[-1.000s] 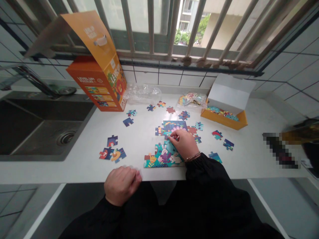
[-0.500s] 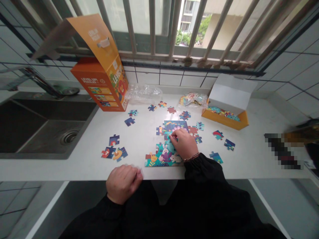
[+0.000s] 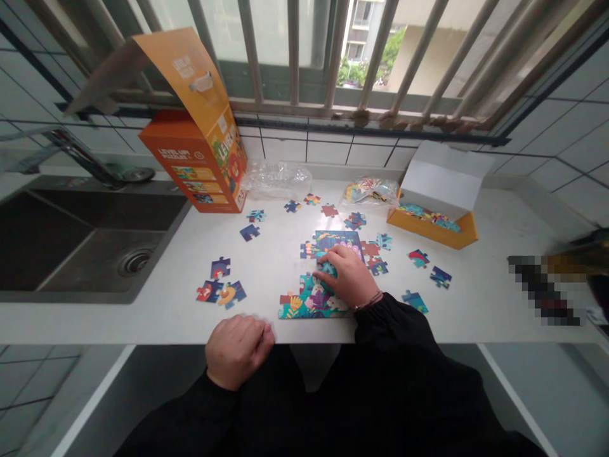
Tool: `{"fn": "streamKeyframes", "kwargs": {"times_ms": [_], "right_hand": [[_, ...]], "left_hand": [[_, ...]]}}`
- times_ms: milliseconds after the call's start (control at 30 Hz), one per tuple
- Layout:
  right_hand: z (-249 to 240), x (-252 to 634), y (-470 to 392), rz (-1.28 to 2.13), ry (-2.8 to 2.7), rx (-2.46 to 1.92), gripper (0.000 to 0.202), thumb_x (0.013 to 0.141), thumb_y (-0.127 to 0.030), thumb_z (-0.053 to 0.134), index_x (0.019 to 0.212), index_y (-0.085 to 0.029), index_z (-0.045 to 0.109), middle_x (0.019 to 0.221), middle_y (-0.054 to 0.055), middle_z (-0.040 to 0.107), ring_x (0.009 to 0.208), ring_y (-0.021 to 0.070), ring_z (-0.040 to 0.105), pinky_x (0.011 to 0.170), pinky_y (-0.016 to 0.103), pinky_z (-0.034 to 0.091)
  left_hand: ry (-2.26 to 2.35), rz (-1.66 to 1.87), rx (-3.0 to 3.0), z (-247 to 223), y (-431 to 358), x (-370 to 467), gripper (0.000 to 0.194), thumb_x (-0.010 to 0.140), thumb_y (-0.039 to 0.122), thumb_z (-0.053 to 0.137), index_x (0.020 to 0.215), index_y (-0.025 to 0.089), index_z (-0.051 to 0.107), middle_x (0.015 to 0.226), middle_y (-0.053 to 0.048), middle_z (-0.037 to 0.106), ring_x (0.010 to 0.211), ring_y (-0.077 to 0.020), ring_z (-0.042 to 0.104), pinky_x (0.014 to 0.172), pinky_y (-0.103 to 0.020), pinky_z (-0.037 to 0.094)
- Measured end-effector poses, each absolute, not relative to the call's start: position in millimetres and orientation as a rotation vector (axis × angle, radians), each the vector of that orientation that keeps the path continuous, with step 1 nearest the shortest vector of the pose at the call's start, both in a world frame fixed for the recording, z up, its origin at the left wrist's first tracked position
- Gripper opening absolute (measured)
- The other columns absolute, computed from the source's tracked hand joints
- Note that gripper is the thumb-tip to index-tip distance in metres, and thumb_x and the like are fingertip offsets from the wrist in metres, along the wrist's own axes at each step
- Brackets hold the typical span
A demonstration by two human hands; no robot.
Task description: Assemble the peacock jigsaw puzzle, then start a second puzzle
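A partly joined jigsaw puzzle (image 3: 299, 308) with rabbits and plants lies near the counter's front edge. My right hand (image 3: 349, 274) rests over its middle and hides part of it. The thumb and forefinger are apart, with a teal patch of the puzzle showing between them; no lifted piece is visible. At the counter's edge, left of the puzzle, my left hand (image 3: 239, 349) is closed in a fist, and nothing shows in it. Loose puzzle pieces (image 3: 231, 293) form a small cluster beyond that fist. Brown pieces (image 3: 369, 249) lie against the puzzle's right side.
An orange puzzle box (image 3: 202, 171) stands open beside the sink (image 3: 109, 254). Clear plastic packaging (image 3: 278, 179) and a bag of pieces (image 3: 371, 190) lie along the wall. At the right sits an open yellow box (image 3: 431, 233) holding pieces. More loose pieces (image 3: 441, 277) are scattered around.
My right thumb and forefinger have moved apart from a pinch over the puzzle, and the thumb is lower. My left fist stays at the edge. The view has shifted slightly.
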State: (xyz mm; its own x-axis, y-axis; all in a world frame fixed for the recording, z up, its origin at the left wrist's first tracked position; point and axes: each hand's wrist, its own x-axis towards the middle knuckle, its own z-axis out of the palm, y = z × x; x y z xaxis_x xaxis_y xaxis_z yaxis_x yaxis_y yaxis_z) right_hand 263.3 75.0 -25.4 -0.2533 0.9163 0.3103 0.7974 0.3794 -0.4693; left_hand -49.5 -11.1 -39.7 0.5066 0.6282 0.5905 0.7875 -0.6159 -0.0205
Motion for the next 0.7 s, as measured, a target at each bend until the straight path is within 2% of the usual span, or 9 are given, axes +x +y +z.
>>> {"fn": "streamKeyframes", "kwargs": {"times_ms": [133,267,700], "right_hand": [[-27.0,264.5,75.8,0.277,-2.105,-1.450,0.015,0.103,-0.035,0.072,0.106,-0.022,0.079,0.114,0.011,0.071,0.109,0.0268,0.066,0.101,0.043,0.054],[-28.7,266.8,77.4,0.302,-2.104,-1.383,0.023,0.106,-0.020,0.059,0.109,-0.020,0.082,0.115,0.012,0.073,0.109,0.0258,0.068,0.101,0.041,0.055],[-20.3,267.8,75.6,0.328,-2.092,-1.456,0.015,0.106,-0.022,0.064,0.100,-0.024,0.077,0.103,0.007,0.074,0.102,0.0230,0.068,0.094,0.035,0.053]], "left_hand": [[-1.199,-0.784,-2.463,-41.4,-10.8,-50.1,0.035,0.103,0.026,0.063,0.069,0.025,0.056,0.063,-0.001,0.051,0.066,-0.0217,0.049,0.066,-0.043,0.034],[-1.189,-0.790,-2.459,-42.1,-10.2,-50.3,0.035,0.103,0.025,0.064,0.069,0.025,0.056,0.063,0.000,0.051,0.066,-0.0215,0.049,0.066,-0.043,0.034],[-1.195,-0.803,-2.468,-38.7,-9.9,-48.7,0.035,0.102,0.024,0.065,0.067,0.024,0.059,0.063,0.000,0.051,0.066,-0.0204,0.049,0.064,-0.041,0.033]]}}
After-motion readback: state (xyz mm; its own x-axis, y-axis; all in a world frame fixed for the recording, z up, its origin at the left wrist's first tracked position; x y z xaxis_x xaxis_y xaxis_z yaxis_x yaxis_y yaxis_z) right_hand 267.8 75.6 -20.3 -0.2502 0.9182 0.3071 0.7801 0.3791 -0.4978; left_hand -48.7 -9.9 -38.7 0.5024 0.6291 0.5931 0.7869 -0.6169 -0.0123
